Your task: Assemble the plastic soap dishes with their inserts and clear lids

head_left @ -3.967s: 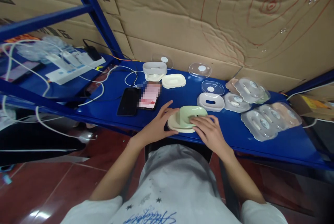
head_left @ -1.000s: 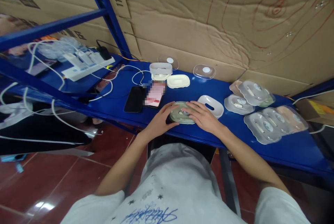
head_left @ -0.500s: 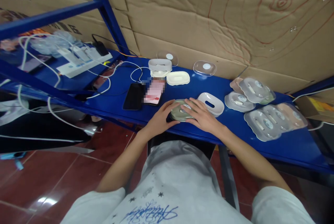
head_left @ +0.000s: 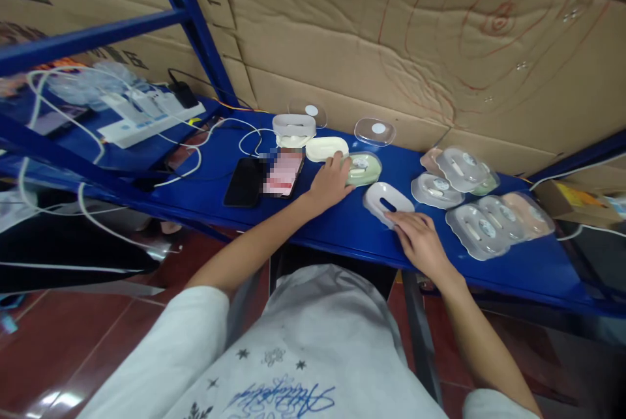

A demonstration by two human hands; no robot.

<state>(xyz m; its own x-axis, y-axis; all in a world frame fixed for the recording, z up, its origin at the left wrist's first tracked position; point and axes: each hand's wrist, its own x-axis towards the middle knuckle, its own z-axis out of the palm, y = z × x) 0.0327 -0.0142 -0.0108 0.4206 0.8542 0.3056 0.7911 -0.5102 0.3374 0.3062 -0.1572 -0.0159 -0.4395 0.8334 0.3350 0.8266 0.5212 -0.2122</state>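
Note:
My left hand (head_left: 333, 181) reaches over the blue shelf with its fingers stretched out. Its fingertips are at the near edge of a cream oval dish (head_left: 327, 148). Just right of those fingers lies a pale green soap dish (head_left: 366, 173) under a clear lid with a white label; whether they touch it I cannot tell. My right hand (head_left: 419, 240) has its thumb and fingers at the near right rim of a white oval tray (head_left: 379, 201) with a long slot, which looks slightly tilted.
Lidded soap dishes (head_left: 482, 227) are grouped at the right. Clear lids (head_left: 375, 131) lie near the cardboard wall (head_left: 332, 47), beside a stacked grey-white dish (head_left: 293, 126). Two phones (head_left: 243, 181) and white cables (head_left: 198, 155) are on the left, with a power strip (head_left: 147, 129) beyond.
The green soap dish, held between both hands before, now lies farther back on the shelf. My left hand has moved toward the cream dish, my right hand onto the white tray.

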